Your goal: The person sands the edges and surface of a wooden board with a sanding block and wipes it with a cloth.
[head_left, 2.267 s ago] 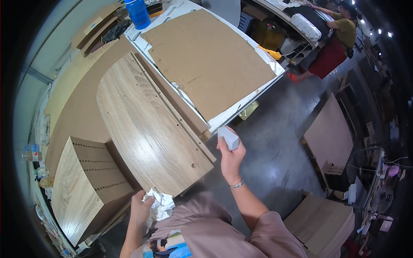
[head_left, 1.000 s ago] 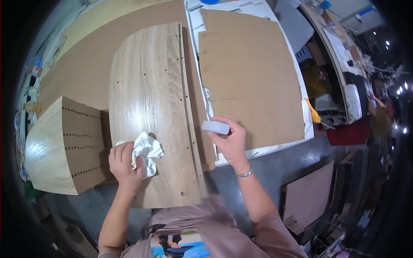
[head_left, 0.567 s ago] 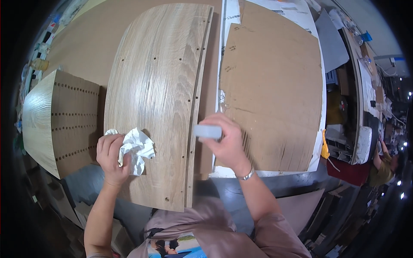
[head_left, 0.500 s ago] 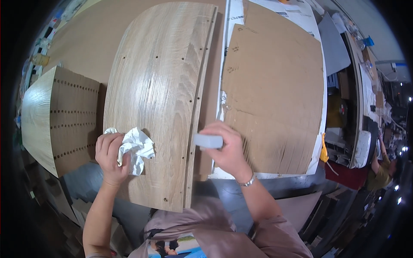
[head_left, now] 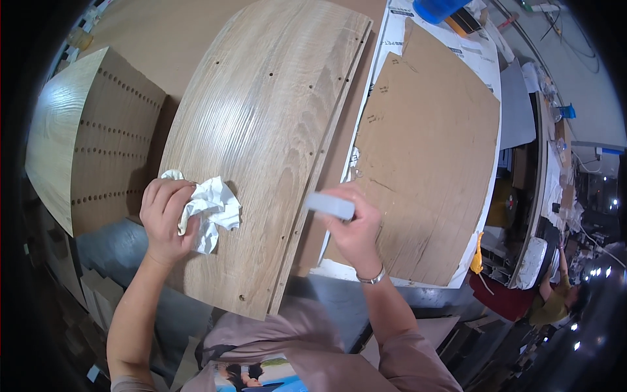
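A pile of wood-grain panels [head_left: 261,144] with small drilled holes lies in front of me, its left side curved. My left hand [head_left: 163,219] is closed around a crumpled white sheet [head_left: 219,204], paper or cloth, resting on the top panel's left part. Just off the right edge of that pile, my right hand [head_left: 362,228] grips a light grey rectangular block [head_left: 331,206] between thumb and fingers. The block's left end is close to the panel edge; whether it touches cannot be made out.
Left of the panels stands a stack of boards [head_left: 114,137] with rows of holes. A brown cardboard sheet [head_left: 431,163] covers a white-wrapped surface on the right. Beyond lie a yellow-handled tool [head_left: 477,253] and a blue container [head_left: 436,9]. Another person [head_left: 552,300] is at far right.
The whole view has turned, so the panels now slant to the right. Both hands keep their holds; the grey block stays beside the panel edge, slightly more tilted.
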The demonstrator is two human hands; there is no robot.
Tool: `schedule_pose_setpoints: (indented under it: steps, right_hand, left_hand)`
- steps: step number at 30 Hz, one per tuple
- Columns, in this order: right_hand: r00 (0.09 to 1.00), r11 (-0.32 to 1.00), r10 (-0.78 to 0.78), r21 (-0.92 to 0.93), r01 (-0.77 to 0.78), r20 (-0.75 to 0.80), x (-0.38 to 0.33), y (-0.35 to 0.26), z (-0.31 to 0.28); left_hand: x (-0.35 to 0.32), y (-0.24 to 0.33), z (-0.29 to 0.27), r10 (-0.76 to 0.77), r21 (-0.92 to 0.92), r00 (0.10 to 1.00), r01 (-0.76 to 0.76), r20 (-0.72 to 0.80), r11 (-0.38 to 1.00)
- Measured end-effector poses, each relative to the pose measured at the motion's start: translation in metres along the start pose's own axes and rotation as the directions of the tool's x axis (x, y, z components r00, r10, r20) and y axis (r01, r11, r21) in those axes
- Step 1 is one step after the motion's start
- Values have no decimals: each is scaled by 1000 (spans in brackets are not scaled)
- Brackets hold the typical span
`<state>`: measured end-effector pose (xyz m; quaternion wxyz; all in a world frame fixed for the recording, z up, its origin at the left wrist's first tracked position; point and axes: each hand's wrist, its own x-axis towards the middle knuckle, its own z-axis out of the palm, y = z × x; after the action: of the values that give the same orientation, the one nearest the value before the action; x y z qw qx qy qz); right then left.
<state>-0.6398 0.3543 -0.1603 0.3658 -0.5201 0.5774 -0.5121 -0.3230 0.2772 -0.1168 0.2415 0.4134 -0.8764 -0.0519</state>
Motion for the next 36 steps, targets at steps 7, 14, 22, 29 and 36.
schedule_pose_setpoints:
  steps: [7, 14, 22, 29, 36]
  right_hand:
    - [998, 998, 55, -11, -55, -5, -4, -14, 5]
    - [965, 962, 248, 143, -235, -81, -37, -13, 5]
    - [972, 971, 235, 41, -236, 19, -93, -22, 10]
    - [953, 968, 251, 43, -247, -171, -71, -23, 24]
    - [994, 994, 109, -17, -109, 21, -143, -35, 31]
  left_hand:
    - [-1, -2, 0, 6, -14, 1000, -6, -11, 1000]
    - [1, 0, 0, 11, -21, 1000, -11, -19, 1000]
    - [-2, 0, 1, 5, -21, 999, -6, -34, 1000]
    - [-2, 1, 1, 18, -11, 999, -19, -48, 1000]
    - [-3, 1, 2, 34, -21, 997, -35, -67, 999]
